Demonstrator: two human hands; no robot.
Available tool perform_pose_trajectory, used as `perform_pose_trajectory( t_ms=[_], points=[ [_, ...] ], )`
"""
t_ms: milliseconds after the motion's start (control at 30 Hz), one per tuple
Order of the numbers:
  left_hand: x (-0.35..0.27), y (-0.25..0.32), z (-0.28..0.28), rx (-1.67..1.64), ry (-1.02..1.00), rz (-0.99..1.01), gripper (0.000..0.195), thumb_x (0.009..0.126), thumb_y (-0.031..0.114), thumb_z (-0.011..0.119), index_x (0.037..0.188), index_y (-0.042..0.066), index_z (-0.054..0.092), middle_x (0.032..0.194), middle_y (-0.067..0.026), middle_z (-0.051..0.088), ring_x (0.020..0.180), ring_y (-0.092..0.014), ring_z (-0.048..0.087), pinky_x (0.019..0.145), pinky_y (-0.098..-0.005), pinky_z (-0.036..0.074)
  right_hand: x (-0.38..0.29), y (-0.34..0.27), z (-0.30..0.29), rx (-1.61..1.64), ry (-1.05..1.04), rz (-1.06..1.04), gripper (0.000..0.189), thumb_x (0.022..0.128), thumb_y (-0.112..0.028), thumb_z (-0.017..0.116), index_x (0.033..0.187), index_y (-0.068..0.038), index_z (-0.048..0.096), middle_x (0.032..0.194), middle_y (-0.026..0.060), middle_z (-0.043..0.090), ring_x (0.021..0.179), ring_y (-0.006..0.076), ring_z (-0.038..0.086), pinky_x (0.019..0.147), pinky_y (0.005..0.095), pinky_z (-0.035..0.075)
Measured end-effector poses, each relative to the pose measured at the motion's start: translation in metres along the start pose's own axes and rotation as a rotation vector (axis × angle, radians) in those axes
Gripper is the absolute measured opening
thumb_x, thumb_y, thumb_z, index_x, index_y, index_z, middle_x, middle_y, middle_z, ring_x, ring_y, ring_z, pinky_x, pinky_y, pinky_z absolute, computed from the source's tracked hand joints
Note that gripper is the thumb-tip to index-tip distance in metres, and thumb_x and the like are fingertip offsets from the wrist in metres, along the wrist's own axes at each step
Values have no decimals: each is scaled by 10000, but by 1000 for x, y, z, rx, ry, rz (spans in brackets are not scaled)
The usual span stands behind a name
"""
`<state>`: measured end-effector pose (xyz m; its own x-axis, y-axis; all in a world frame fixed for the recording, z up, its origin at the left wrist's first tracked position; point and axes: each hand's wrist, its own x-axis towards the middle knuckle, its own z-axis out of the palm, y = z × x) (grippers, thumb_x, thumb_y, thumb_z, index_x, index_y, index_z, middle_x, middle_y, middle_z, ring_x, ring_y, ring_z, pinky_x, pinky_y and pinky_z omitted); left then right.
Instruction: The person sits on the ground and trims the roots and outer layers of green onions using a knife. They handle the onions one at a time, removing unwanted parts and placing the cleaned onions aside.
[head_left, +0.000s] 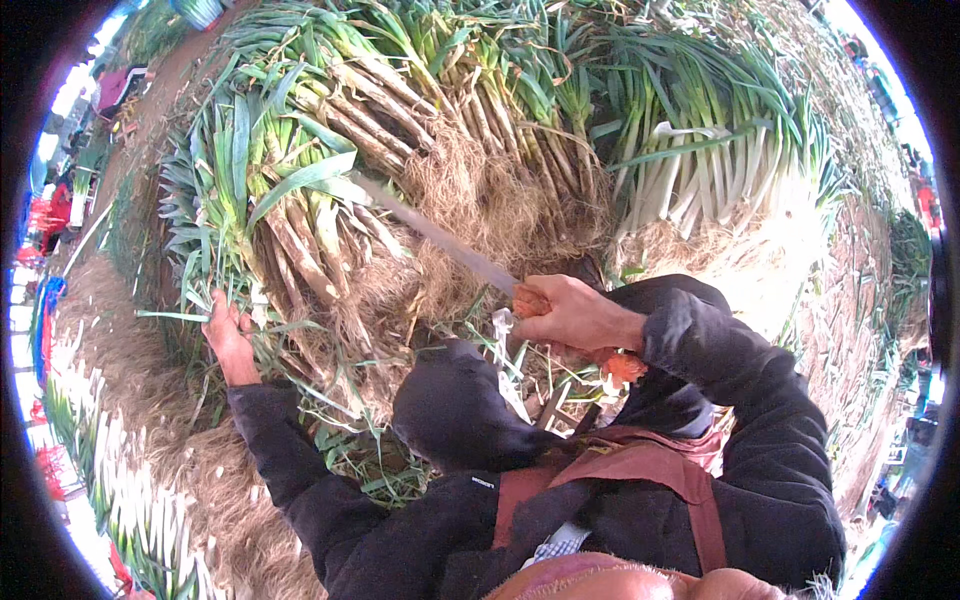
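My right hand (559, 315) grips a long knife by a handle (622, 367) wrapped in orange material, its end showing past the wrist. The knife's narrow blade (450, 244) points up and left, over the roots of soil-stained leeks (300, 247). At the left side of this pile my left hand (229, 337) is closed around green leek leaves (214, 296); its fingertips are partly hidden. The uncleaned leeks lie in a fan before me, with green tops outward and tangled roots (450, 187) towards me.
Leeks with clean white shanks (697, 172) lie at the right, above brightly sunlit ground. Leaf scraps (375, 465) litter the ground by my dark-clothed knee (457, 397). More white leeks (142, 495) form a row at lower left, beside a mass of dry roots (240, 510).
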<state>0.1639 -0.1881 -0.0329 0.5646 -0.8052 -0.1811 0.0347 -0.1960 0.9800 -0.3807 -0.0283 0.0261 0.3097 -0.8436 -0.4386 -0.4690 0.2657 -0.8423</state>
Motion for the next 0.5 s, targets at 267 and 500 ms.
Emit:
perform_pose_trajectory(
  t_ms=[267, 500],
  points=[
    [-130, 96, -65, 194, 227, 147, 252, 968, 298, 757, 916, 88, 628, 633, 46, 453, 511, -98, 416, 441, -281, 347, -4, -14, -2, 545, 56, -30, 172, 907, -127, 756, 999, -41, 638, 685, -17, 583, 507, 81, 532, 430, 258, 402],
    [-360, 228, -222, 266, 718, 614, 274, 1009, 293, 698, 895, 45, 676, 633, 10, 559, 518, -90, 455, 524, -259, 438, 2, -30, 9, 483, -8, -96, 150, 940, -158, 733, 1001, -127, 600, 730, -40, 570, 521, 58, 526, 440, 224, 410]
  ],
)
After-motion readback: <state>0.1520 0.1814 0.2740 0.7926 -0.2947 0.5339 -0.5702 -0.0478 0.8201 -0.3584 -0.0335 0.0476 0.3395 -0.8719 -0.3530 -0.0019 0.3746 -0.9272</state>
